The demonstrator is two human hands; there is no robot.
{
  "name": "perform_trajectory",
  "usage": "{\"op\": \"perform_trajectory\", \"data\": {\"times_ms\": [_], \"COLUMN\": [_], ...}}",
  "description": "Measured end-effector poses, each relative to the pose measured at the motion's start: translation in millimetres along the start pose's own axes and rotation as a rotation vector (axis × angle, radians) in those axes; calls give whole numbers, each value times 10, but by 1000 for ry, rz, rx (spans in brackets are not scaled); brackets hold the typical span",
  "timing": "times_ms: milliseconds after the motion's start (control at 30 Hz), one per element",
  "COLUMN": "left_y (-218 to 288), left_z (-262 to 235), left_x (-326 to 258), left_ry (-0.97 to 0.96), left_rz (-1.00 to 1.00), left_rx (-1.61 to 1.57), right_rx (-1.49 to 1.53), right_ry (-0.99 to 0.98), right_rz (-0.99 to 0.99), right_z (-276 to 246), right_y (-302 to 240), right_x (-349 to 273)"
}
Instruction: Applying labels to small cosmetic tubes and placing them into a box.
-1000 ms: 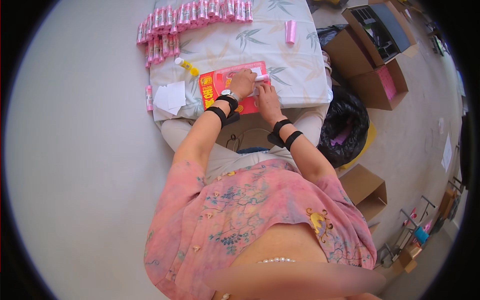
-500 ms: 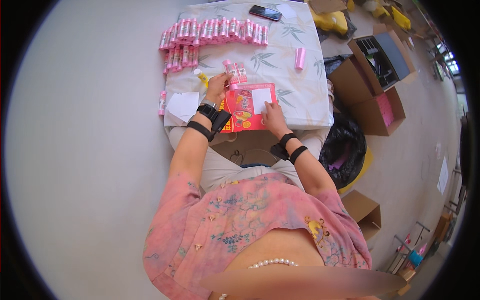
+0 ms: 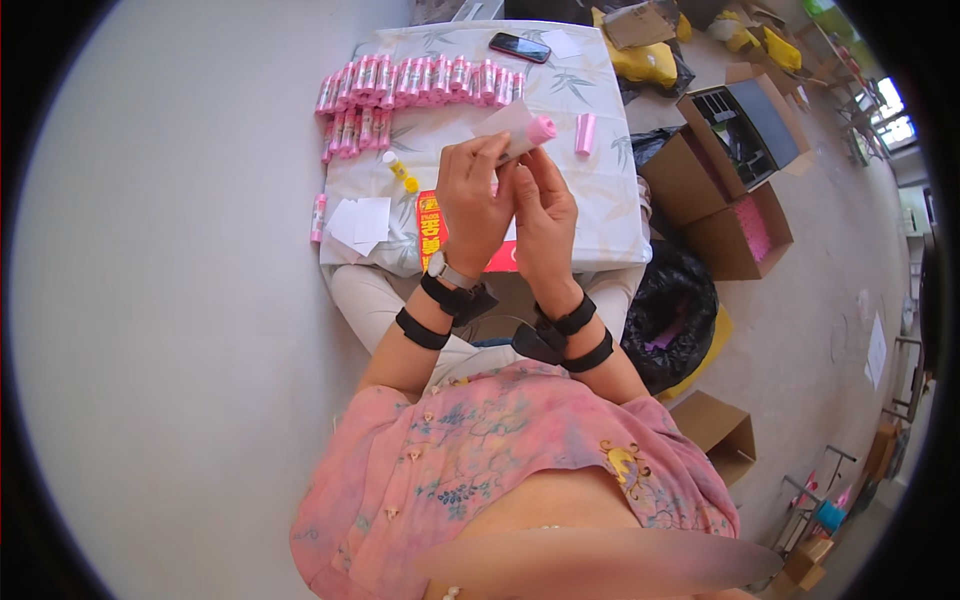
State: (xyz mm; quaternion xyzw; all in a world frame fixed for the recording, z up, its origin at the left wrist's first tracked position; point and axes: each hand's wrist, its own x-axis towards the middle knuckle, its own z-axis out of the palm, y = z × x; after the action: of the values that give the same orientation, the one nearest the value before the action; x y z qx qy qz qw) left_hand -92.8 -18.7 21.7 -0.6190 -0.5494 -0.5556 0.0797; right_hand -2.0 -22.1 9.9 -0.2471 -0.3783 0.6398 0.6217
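Raised above the table, a pink plastic roll [image 3: 541, 130] points its round end to the right. A white paper label [image 3: 507, 118] lies against it and sticks up on its far left side. My left hand [image 3: 474, 195] is closed on the roll and label from the left. From the right, my right hand [image 3: 545, 215] grips the same roll, fingers behind it and thumb in front. Below my hands lies a red printed sheet [image 3: 429, 228], mostly covered. A yellow tube with a white cap [image 3: 402, 173] lies by my left hand.
Stacked pink labelled rolls [image 3: 410, 82] line the table's far left, and one roll [image 3: 318, 218] lies at its left edge. White paper slips [image 3: 372, 222] lie near left. A bare pink roll [image 3: 584, 134], a phone [image 3: 520, 47], cardboard boxes [image 3: 690, 185] and a black bag [image 3: 675, 345] are around.
The pink roll has come up off the table area with the white label now against it. My right hand has left the red sheet and joined my left at the roll.
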Motion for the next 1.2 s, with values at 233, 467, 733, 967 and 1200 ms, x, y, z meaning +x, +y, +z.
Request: {"op": "perform_trajectory", "data": {"times_ms": [233, 467, 733, 967, 1200], "left_y": [456, 724, 879, 943, 954], "left_z": [108, 199, 253, 262, 253], "left_x": [96, 55, 83, 55, 94], "left_ry": [9, -39, -33, -83, -109], "left_rz": [268, 350, 388, 358, 279], "left_rx": [48, 55, 53, 47, -26], "right_rx": [229, 281, 259, 292, 226], "right_ry": [64, 36, -7, -2, -13], "right_rz": [-83, -117, -169, -142, -161], "right_z": [-159, -498, -641, -676, -807], "right_y": [-361, -436, -569, -651, -633], "right_x": [-58, -55, -65, -88, -66]}}
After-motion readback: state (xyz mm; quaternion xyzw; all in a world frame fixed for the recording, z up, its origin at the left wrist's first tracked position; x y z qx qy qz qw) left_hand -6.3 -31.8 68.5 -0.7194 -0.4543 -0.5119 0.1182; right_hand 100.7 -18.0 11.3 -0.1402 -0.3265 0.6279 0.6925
